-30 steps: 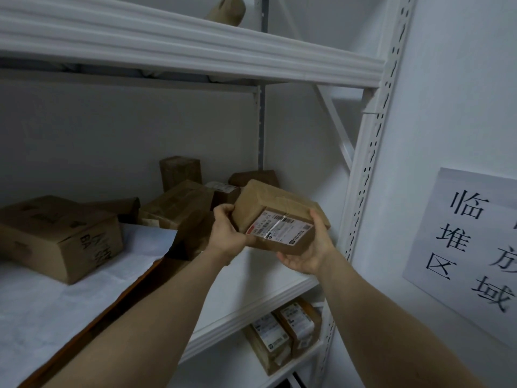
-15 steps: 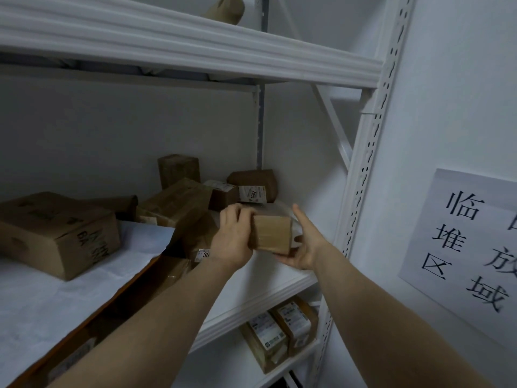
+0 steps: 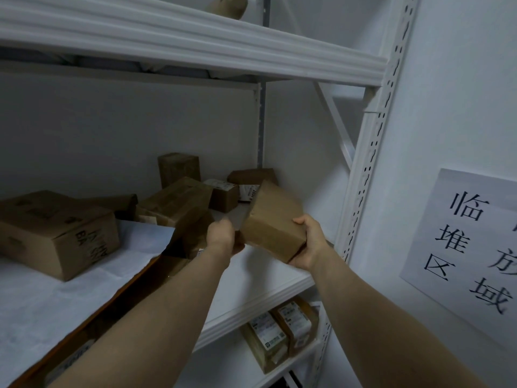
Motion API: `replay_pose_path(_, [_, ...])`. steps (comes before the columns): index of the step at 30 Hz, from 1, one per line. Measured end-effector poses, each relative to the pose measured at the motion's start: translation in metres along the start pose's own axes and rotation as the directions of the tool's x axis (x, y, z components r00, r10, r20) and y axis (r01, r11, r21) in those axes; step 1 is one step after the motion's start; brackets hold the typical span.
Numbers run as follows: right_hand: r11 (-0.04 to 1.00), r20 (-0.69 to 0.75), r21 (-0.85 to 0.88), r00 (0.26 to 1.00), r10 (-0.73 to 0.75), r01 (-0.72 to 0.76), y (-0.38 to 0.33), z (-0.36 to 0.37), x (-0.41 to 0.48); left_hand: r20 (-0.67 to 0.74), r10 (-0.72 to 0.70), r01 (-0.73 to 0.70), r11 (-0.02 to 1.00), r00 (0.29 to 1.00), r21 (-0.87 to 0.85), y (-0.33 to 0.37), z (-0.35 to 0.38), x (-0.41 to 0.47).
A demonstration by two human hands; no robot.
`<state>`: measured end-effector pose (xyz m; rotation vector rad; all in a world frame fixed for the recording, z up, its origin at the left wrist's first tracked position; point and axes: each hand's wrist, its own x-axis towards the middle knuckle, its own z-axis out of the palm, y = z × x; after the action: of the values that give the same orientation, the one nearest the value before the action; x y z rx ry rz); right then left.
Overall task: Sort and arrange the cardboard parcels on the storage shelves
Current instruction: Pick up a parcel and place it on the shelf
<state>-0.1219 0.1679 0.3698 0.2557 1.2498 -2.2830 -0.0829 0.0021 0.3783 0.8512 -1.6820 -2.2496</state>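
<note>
I hold a small brown cardboard parcel [image 3: 272,219] tilted above the right end of the white middle shelf [image 3: 268,278]. My right hand [image 3: 309,242] grips its near right corner from below and the side. At the parcel's near left lower edge is my left hand [image 3: 223,239], fingers curled on it; this hand is blurred. The parcel's plain brown face is turned toward me and its label is hidden. Behind it lie several other parcels [image 3: 179,200] in a loose heap at the back of the shelf.
A large box [image 3: 56,231] sits at the left on white paper [image 3: 70,298]. Two labelled parcels [image 3: 279,331] stand on the lower shelf. The upper shelf beam [image 3: 195,49] runs overhead, and the perforated white upright [image 3: 369,169] stands just right. A paper sign [image 3: 470,247] hangs on the wall.
I have turned the parcel over: its label faced me a second ago and now a plain brown face shows. It has shifted slightly right, and my right hand moved to its near right corner.
</note>
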Motion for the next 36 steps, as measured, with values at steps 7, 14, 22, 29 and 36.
replay_pose_path(7, [0.995,0.031,-0.098,0.999,0.025,-0.022,0.008,0.003,0.01,0.225,-0.095,0.059,0.985,0.97,0.161,0.006,0.001,-0.003])
replay_pose_path(14, [0.856,-0.088,-0.512,0.986,-0.14,0.076,0.013,0.02,0.015,0.184,0.144,-0.188,0.949,0.972,0.252,0.001,0.001,-0.007])
replay_pose_path(22, [0.737,0.039,-0.641,0.968,-0.248,0.214,0.017,0.027,0.012,0.332,0.142,-0.281,0.864,0.933,0.418,0.0,-0.006,-0.006])
replay_pose_path(29, [0.369,0.076,-0.903,0.927,-0.368,0.22,0.026,0.026,0.018,0.422,0.16,-0.314,0.891,0.893,0.328,0.005,-0.012,-0.001])
replay_pose_path(36, [0.305,0.136,-0.899,0.864,-0.486,0.313,0.036,0.027,0.019,0.222,0.425,-0.479,0.788,0.878,0.385,-0.004,-0.011,0.002])
